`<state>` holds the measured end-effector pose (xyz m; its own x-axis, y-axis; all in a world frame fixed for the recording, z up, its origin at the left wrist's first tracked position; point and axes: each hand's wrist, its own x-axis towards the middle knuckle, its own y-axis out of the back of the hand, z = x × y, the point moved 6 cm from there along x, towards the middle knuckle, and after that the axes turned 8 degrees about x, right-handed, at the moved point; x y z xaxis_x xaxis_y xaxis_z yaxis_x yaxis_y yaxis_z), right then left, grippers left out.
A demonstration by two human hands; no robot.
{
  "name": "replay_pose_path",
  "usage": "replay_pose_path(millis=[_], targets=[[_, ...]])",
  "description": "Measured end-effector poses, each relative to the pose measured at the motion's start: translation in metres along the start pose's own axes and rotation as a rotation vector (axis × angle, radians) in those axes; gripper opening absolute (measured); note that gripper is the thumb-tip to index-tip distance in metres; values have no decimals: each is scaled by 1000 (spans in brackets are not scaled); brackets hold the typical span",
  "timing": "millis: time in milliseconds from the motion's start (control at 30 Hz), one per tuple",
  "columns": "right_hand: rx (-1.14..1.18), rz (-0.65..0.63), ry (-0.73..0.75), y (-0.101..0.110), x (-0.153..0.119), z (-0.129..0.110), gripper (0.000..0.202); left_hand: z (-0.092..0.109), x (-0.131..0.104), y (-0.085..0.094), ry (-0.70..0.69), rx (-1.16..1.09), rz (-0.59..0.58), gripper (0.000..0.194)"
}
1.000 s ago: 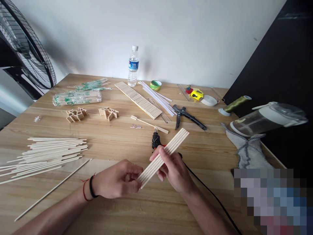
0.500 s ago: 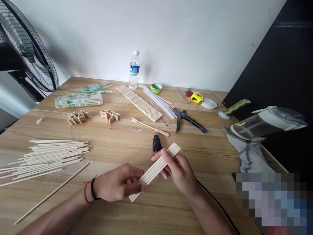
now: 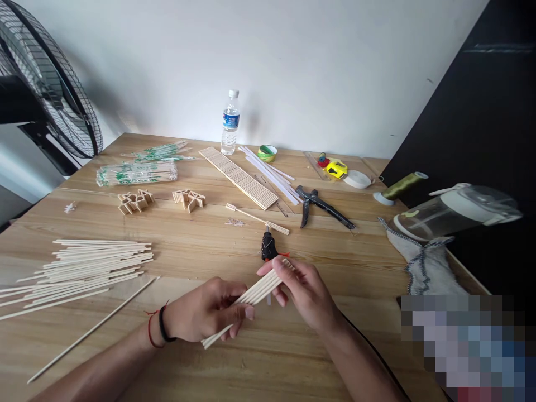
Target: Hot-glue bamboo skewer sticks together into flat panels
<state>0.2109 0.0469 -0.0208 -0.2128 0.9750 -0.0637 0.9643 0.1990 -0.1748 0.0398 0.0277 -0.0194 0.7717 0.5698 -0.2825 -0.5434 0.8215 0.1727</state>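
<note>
Several pale wooden sticks [image 3: 260,288] lie side by side in a flat bundle, slanting between my two hands above the table. My left hand [image 3: 209,310] is closed on the lower part, thumb on top. Around the upper end, my right hand [image 3: 304,285] grips with thumb over the sticks and fingers beneath. Just beyond the right fingers rests a black glue gun [image 3: 268,245], partly hidden by the hand. Its nozzle is near a thin stick with small pieces joined at its ends [image 3: 255,218]. Loose sticks [image 3: 92,268] are spread out at left, with one single stick [image 3: 92,330] apart.
Behind are small wooden zigzag pieces [image 3: 136,202], bagged sticks [image 3: 136,172], a slatted stick panel [image 3: 238,177], a water bottle [image 3: 230,123] and a black cutter [image 3: 324,206]. A jug [image 3: 454,212] lies on a cloth at right; a fan [image 3: 50,84] stands left.
The stick bundle has slid down and left through my hands, so less sticks out past my right fingers and more past my left. The table items stay put.
</note>
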Motion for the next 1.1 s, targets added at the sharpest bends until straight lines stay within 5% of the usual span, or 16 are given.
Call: replay_pose_path(millis=[300, 533, 700, 933, 1100], targets=[[127, 248, 137, 28, 6, -10, 52, -2, -2, 5, 40, 42, 30, 32], [242, 559, 261, 52, 7, -14, 52, -6, 0, 7, 32, -22, 74, 31], [161, 439, 289, 48, 9, -12, 41, -8, 1, 9, -3, -94, 125, 32], [8, -16, 130, 7, 5, -1, 42, -8, -4, 12, -10, -70, 153, 32], [6, -6, 81, -5, 6, 11, 45, 1, -3, 12, -31, 108, 143, 28]])
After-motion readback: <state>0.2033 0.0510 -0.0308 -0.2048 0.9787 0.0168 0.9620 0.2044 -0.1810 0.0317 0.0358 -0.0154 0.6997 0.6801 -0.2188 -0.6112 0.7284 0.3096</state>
